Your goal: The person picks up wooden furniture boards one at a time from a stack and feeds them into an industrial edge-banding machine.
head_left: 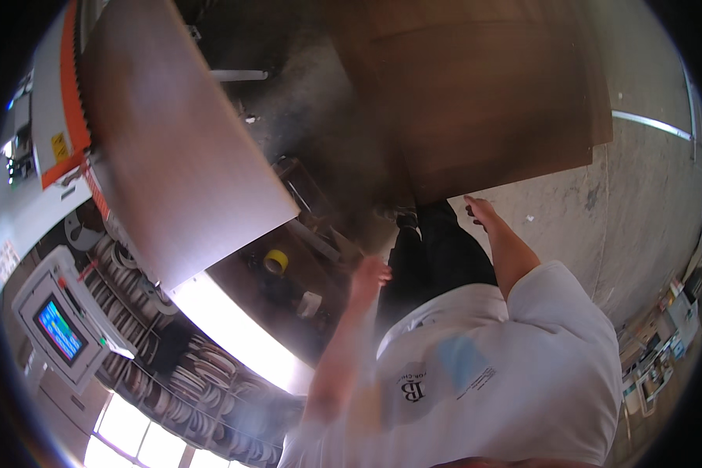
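Observation:
My left hand (372,276) is in front of my left side, smeared by motion, near a brown low surface with a yellow tape roll (275,262) and a small white block (310,304). Whether its fingers are curled round anything does not show. To the right, my right hand (480,212) hangs beside my dark trousers, fingers loosely bent and apart, with nothing visible in it. Just beyond it is the near edge of a stack of large brown panels (507,101). Ahead on the left, a wood-toned panel (187,156) lies on a machine, apart from both hands.
An orange and white machine (69,101) runs along the left. Its control box (62,324) has a lit screen. Rolls of edging strip (203,366) fill a rack at lower left. Bare concrete floor (554,226) spreads right, with piled items (663,355) at the far right.

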`<state>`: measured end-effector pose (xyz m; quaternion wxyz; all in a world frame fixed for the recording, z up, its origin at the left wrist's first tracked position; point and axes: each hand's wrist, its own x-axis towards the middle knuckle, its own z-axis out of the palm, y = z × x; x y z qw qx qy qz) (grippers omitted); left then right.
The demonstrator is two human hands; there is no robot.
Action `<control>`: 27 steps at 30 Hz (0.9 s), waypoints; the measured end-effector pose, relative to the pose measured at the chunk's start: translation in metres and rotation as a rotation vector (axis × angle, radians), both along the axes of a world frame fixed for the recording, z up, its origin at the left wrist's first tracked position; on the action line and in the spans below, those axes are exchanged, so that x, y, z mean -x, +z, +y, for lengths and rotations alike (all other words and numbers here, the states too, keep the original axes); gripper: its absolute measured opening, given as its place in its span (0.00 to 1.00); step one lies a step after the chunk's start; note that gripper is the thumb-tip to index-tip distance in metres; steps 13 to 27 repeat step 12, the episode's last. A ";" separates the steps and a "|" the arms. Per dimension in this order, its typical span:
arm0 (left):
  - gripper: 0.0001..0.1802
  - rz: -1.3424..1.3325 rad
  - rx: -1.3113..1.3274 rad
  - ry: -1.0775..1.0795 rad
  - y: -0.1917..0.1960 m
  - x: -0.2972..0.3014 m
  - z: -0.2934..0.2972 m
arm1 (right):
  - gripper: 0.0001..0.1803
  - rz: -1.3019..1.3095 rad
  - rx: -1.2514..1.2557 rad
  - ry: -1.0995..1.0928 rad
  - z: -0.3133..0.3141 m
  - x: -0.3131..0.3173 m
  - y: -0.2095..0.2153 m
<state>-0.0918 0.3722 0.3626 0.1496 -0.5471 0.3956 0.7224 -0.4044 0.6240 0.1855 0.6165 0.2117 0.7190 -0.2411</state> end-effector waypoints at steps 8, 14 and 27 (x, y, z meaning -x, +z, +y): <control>0.18 -0.283 -0.062 -0.300 -0.027 -0.025 0.039 | 0.41 0.120 -0.164 -1.026 -0.023 -0.005 -0.085; 0.20 -0.228 -0.024 -0.271 -0.053 -0.073 0.030 | 0.43 0.117 0.166 -1.360 -0.011 -0.012 -0.097; 0.20 -0.228 -0.024 -0.271 -0.053 -0.073 0.030 | 0.43 0.117 0.166 -1.360 -0.011 -0.012 -0.097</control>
